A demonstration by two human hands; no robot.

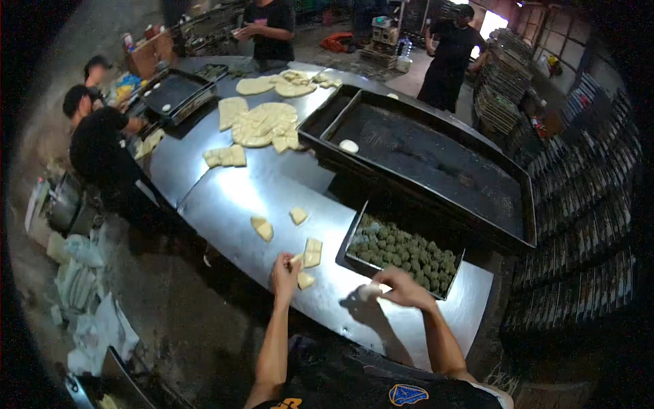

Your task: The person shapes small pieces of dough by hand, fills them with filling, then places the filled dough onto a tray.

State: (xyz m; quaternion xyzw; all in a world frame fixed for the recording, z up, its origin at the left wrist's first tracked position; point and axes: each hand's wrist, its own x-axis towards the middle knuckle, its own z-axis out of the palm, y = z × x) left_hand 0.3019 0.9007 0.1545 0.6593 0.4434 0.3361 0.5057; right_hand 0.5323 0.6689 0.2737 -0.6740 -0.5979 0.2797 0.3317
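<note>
My left hand [283, 276] pinches a small piece of dough [296, 261] just above the metal table. Cut dough pieces lie close by: a scored block [313, 252], a smaller bit [306, 280] and, farther off, two more chunks, one of them a rounded strip [261, 228]. In my right hand [403, 289] is a pale, rounded dough ball [369, 292], held at the fingertips over the table; its underside is hidden. Beyond that hand, a metal tray [351, 253] holds many dark green balls [409, 253].
A large black baking tray [443, 160] with a white dough ball [349, 146] lies across the table [225, 204]. Sheets of dough [266, 124] spread farther back. Several people work around the table. Stacked trays [572, 218] stand at right; plastic bags [85, 286] lie left.
</note>
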